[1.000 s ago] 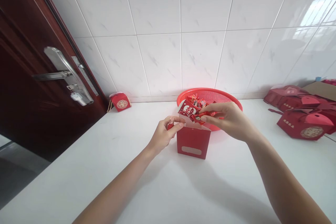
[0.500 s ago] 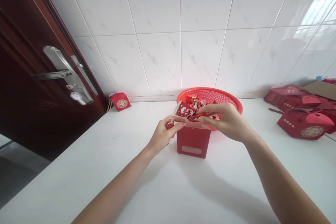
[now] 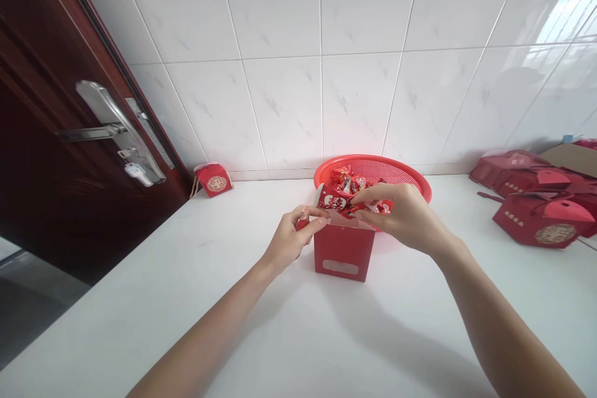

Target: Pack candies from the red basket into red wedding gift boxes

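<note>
A red box (image 3: pixel 342 252) stands upright on the white counter, its pale inside showing at the open top. My left hand (image 3: pixel 298 230) is closed on the box's left rim, and a bit of red shows between its fingers. Over the opening, my right hand (image 3: pixel 401 214) pinches a red-wrapped candy (image 3: pixel 349 211), partly hidden by the fingers. A red piece with white patterning (image 3: pixel 333 201) rises behind the opening; whether it is the box's lid or a packet, I cannot tell. Behind the box, a red plastic basket (image 3: pixel 420 181) holds several wrapped candies (image 3: pixel 347 180).
A small red pouch-like box (image 3: pixel 216 180) with cords sits at the counter's back left. Several red boxes (image 3: pixel 541 217) are gathered at the right, by a brown carton (image 3: pixel 566 158). White tiles rise behind the counter (image 3: pixel 261 342); a dark red door (image 3: pixel 46 106) is at the left.
The candy in my right hand has dipped slightly toward the box opening. The patterned red piece has shifted a little to the right. My left hand has stayed in place.
</note>
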A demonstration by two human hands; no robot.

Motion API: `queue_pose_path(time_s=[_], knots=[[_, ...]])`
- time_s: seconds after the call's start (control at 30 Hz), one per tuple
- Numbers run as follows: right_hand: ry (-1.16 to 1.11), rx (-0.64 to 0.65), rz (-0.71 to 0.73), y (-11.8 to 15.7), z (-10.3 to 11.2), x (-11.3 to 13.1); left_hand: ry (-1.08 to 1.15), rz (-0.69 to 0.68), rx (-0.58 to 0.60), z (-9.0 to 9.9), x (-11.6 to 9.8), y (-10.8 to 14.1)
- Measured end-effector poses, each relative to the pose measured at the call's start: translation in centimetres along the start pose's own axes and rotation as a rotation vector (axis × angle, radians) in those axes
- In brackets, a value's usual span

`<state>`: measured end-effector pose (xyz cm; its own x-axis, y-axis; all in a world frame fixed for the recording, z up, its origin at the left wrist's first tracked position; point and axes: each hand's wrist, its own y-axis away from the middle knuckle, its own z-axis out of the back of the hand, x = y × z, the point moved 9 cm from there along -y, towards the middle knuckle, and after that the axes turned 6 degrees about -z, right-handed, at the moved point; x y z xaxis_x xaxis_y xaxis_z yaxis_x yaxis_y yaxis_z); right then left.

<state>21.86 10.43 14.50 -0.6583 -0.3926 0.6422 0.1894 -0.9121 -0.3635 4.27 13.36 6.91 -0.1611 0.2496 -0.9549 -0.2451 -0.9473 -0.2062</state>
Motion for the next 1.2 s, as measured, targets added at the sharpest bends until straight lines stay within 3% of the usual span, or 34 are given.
queue_pose_path(time_s=[0.4, 0.67, 1.2], knots=[[0.049, -0.015, 0.027, -0.2, -0.6, 0.2, -0.001, 0.012, -0.002, 0.0, 0.3, 0.0], [0.128, 0.045, 0.178, 0.1, -1.7, 1.2, -0.002, 0.009, 0.005, -0.1, 0.1, -0.1], [-0.047, -0.167, 0.105, 0.3, 1.0, 0.7, 0.016, 0.023, 0.010, -0.1, 0.3, 0.0]])
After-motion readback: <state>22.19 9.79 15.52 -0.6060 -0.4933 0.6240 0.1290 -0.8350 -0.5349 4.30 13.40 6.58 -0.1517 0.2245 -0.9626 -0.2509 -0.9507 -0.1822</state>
